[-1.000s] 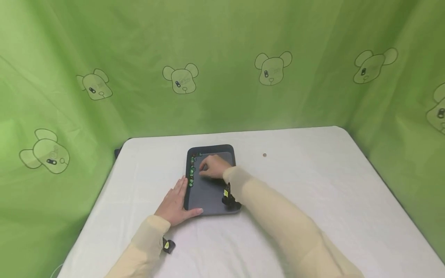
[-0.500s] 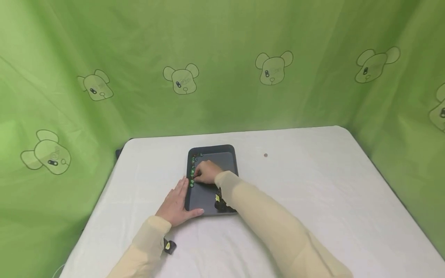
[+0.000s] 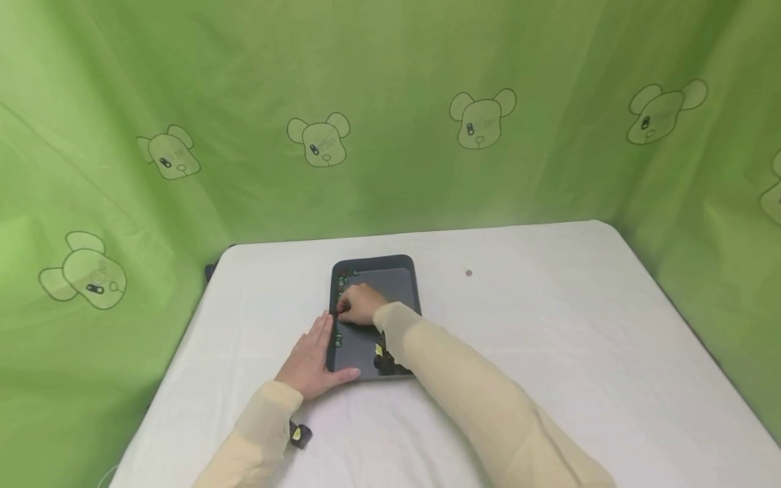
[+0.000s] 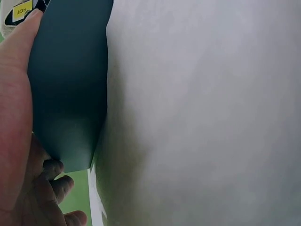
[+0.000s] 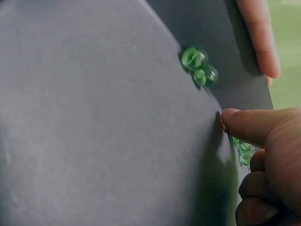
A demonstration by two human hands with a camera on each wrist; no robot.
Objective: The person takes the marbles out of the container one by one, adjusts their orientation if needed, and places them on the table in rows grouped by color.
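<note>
White-covered tabletop (image 3: 549,325) runs under both hands. Dark grey tray (image 3: 360,352) is just right of the left hand, directly below the right hand. For this fingertip work I'd brace the tray, go in low and slow, and lift the knuckles; anything brushed will probably roll.

Left hand (image 3: 308,362): spread, nothing grasped, fingers against the tray's left wall, thumb over its near edge. Right hand (image 3: 361,304): nearly closed, fingertips pinching at the foot of that wall, other fingers curled.

Green marbles (image 5: 193,59): touching pair just nearside of the right hand, more beyond it. Small disc (image 3: 468,273) on the cloth, beyond and right of the right hand. Reddish-brown piece (image 5: 223,124): in the right fingertips, mostly hidden, can't tell its shape.
</note>
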